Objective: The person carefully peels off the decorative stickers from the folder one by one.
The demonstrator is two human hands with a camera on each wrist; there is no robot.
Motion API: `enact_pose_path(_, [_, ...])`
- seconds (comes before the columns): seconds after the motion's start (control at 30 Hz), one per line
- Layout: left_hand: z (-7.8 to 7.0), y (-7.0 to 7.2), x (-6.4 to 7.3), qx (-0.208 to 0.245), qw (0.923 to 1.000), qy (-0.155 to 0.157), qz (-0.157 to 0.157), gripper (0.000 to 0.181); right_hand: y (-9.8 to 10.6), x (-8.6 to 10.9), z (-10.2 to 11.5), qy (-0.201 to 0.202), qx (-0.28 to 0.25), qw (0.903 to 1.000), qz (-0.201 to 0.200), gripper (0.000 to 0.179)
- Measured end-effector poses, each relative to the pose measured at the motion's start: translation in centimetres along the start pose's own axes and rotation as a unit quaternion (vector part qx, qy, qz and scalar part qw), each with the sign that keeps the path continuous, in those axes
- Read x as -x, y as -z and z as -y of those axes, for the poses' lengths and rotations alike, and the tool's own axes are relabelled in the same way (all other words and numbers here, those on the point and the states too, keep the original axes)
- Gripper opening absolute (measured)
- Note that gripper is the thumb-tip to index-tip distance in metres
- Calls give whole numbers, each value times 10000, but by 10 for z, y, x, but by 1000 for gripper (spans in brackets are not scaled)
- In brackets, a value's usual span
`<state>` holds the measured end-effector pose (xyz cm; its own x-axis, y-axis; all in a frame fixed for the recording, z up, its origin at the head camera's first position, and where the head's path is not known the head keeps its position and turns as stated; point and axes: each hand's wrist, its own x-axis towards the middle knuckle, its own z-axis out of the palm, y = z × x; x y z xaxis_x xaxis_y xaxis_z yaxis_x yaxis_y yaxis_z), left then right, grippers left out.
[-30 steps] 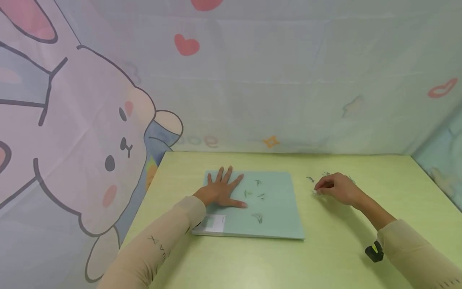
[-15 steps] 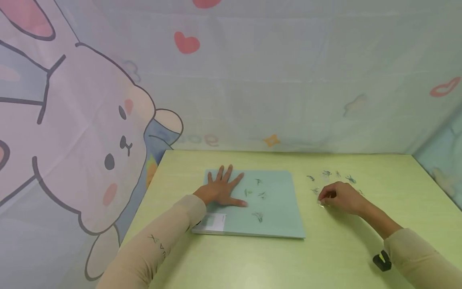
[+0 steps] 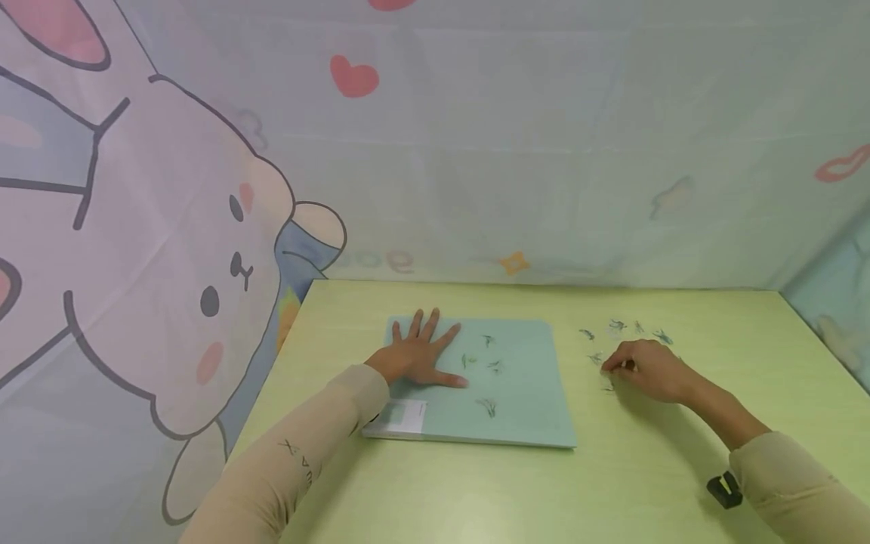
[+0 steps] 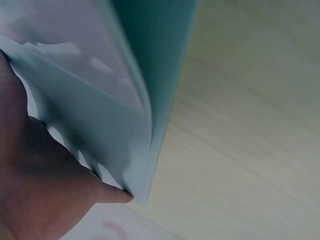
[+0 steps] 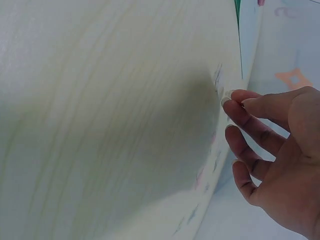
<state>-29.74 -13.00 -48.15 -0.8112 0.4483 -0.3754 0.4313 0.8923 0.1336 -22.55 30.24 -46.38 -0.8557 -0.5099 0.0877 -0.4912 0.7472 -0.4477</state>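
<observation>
In the head view my left hand point(image 3: 418, 359) lies flat with spread fingers on a pale green folder point(image 3: 519, 415). The left wrist view shows this hand point(image 4: 50, 180) on the cover, its edge slightly lifted. My right hand point(image 3: 649, 370) is low over the table at the right, its thumb and fingertips pinched together at a small, clear sticker with thin dark print point(image 3: 608, 388). Up close in the right wrist view, the hand point(image 5: 285, 145) has its thumb against the index and middle fingers, and the sticker's print is hard to make out.
Several more small printed stickers, one a dark blue-green sticker point(image 3: 662, 337), lie on the light table point(image 3: 489, 491) beyond my right hand. Several plant-like prints point(image 3: 486, 408) show on the folder. A cartoon curtain point(image 3: 476, 151) hangs behind the table.
My right hand has moved slightly right and toward me, uncovering stickers behind it. The left hand stays in place on the folder.
</observation>
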Motion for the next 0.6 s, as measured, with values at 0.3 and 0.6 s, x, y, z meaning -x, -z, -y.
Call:
enact_pose_path(0.3, [-2, 3, 8, -143, 9998, -59, -89, 113, 0, 1, 3, -201, -79, 9997, -100, 13])
enact_pose_path(0.6, [-5, 5, 6, -230, 9995, -101, -169, 112, -5, -5, 6, -183, -300, 9985, -423, 15])
